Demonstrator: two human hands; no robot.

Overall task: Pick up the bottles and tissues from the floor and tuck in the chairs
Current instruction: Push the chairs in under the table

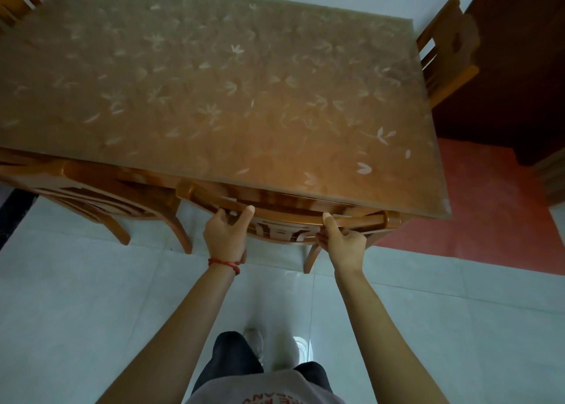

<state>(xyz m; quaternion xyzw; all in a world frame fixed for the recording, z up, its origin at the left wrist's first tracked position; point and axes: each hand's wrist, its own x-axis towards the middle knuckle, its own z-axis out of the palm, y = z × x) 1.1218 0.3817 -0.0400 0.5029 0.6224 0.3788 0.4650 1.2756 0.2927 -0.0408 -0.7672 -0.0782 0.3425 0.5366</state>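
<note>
Hands on wood: the left hand (227, 231) and right hand (341, 241) each grip the top rail of a chair (284, 220) pushed against the table (214, 97), its seat apparently underneath; another chair (101, 195) stands just beside.

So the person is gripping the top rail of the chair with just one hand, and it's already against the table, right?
Not quite: the head view shows both hands on it. The left hand and right hand each grip the top rail of the chair, which is indeed against the table.
</note>
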